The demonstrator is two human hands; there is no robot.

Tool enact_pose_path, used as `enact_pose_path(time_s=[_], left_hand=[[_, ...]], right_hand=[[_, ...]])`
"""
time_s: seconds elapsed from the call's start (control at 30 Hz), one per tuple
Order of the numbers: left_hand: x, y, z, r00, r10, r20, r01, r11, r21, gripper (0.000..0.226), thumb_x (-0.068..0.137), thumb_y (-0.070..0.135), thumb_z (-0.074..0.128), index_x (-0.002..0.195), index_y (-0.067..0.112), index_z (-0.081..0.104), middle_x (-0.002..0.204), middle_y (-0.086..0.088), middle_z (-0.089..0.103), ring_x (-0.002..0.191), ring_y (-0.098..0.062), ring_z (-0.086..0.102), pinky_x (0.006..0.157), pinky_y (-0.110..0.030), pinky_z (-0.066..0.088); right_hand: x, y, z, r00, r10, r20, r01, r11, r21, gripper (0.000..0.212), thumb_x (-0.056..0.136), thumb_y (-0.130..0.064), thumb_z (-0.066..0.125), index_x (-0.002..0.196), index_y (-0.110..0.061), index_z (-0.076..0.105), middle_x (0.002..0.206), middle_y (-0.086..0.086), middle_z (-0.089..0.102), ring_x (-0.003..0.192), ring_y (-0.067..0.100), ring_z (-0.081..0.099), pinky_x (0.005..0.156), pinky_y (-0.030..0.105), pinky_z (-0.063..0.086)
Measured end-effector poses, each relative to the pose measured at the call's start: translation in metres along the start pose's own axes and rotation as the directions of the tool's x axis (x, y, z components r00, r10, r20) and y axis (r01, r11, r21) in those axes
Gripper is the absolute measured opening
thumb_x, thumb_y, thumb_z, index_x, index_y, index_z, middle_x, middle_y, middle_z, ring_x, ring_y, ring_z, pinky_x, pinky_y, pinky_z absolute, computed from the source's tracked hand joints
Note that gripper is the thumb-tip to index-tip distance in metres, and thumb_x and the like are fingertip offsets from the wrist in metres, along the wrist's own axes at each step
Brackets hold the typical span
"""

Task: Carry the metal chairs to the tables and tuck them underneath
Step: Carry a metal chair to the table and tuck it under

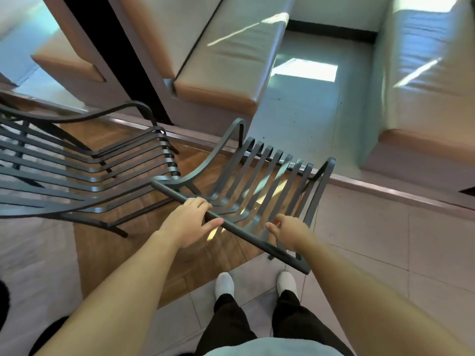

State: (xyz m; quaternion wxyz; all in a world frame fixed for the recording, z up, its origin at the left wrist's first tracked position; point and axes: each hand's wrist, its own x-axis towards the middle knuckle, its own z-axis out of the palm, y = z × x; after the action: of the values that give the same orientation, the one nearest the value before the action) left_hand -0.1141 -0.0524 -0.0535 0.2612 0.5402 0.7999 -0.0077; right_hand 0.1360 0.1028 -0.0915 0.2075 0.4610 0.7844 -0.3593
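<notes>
**K:** Head view, biggest first: cushioned benches across the top, a dark table edge running diagonally between them. Floor is pale tile with a wood-pattern patch under the chairs.

**M:** Chairs?

**K:** Two slatted metal ones. Second chair sits left, untouched, its seat nearly meeting the near chair's armrest. Near chair is straight ahead of the feet, seat facing away towards the bench gap.

**M:** Hands?

**K:** Both on its top rail. Left hand wraps the rail left of centre, fingers over, thumb along the near side. Right hand curls around it further right, short of the rail's end. Rail runs between them, touching both palms as far as I can tell.

**M:** Tips for the lift?

**K:** My read: grip is fairly even, so lift straight, keep the rail level, clear the neighbour's armrest before turning. Legs look likely to catch the raised ledge ahead. Lift over it, don't drag. Whether it's off the floor now, can't tell.
</notes>
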Motion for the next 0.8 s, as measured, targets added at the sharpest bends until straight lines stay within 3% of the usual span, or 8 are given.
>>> enact_pose_path(time_s=[0.2,0.33,0.43,0.5,0.6,0.8], left_hand=[[0.038,-0.055,0.001,0.980,0.099,0.175,-0.128,0.978,0.164,0.095,0.088,0.083,0.046,0.160,0.023,0.036,0.161,0.001,0.039,0.152,-0.020,0.030,0.125,-0.042,0.023],[0.060,-0.074,0.010,0.965,0.168,0.203,-0.222,0.933,0.284,0.081,0.096,0.068,0.054,0.160,0.022,0.036,0.159,0.001,0.042,0.150,-0.021,0.033,0.128,-0.042,0.015],[0.077,-0.077,0.009,0.970,0.148,0.195,-0.212,0.907,0.364,0.055,0.102,0.042,0.059,0.152,0.024,0.045,0.149,0.000,0.052,0.138,-0.022,0.047,0.119,-0.041,0.032],[0.087,-0.077,0.006,0.971,0.098,0.216,-0.183,0.889,0.419,0.044,0.102,0.029,0.058,0.146,0.027,0.051,0.140,0.000,0.058,0.129,-0.024,0.054,0.111,-0.041,0.040],[0.093,-0.077,0.004,0.971,0.075,0.228,-0.176,0.867,0.466,0.041,0.103,0.022,0.054,0.142,0.034,0.057,0.129,0.000,0.066,0.119,-0.025,0.062,0.104,-0.042,0.047],[0.086,-0.066,0.006,0.983,0.061,0.173,-0.146,0.832,0.536,0.045,0.106,0.018,0.050,0.147,0.036,0.055,0.126,-0.001,0.070,0.116,-0.024,0.065,0.101,-0.039,0.048]], right_hand=[[0.000,-0.028,0.054,0.996,0.092,0.009,-0.092,0.974,0.208,0.058,0.094,-0.074,0.045,0.124,-0.026,0.060,0.108,-0.005,0.065,0.096,0.013,0.063,0.090,0.039,0.056],[-0.003,-0.035,0.068,0.998,0.057,-0.011,-0.057,0.997,0.050,0.071,0.079,-0.089,0.049,0.125,-0.034,0.054,0.113,-0.008,0.055,0.099,0.012,0.056,0.084,0.031,0.051],[0.002,-0.040,0.069,0.994,0.109,-0.023,-0.109,0.994,-0.015,0.049,0.092,-0.059,0.064,0.130,-0.029,0.054,0.116,-0.005,0.060,0.101,0.014,0.059,0.087,0.032,0.052],[0.007,-0.042,0.071,0.988,0.147,-0.041,-0.149,0.988,-0.040,0.035,0.097,-0.045,0.064,0.126,-0.027,0.058,0.111,-0.004,0.064,0.097,0.014,0.063,0.090,0.033,0.056],[0.013,-0.042,0.076,0.982,0.181,-0.061,-0.185,0.981,-0.064,0.024,0.099,-0.037,0.060,0.119,-0.026,0.065,0.103,-0.005,0.065,0.089,0.013,0.064,0.087,0.033,0.059],[0.013,-0.037,0.078,0.987,0.153,-0.056,-0.158,0.983,-0.098,0.022,0.100,-0.028,0.057,0.120,-0.026,0.066,0.100,-0.004,0.064,0.088,0.015,0.063,0.085,0.031,0.058]])
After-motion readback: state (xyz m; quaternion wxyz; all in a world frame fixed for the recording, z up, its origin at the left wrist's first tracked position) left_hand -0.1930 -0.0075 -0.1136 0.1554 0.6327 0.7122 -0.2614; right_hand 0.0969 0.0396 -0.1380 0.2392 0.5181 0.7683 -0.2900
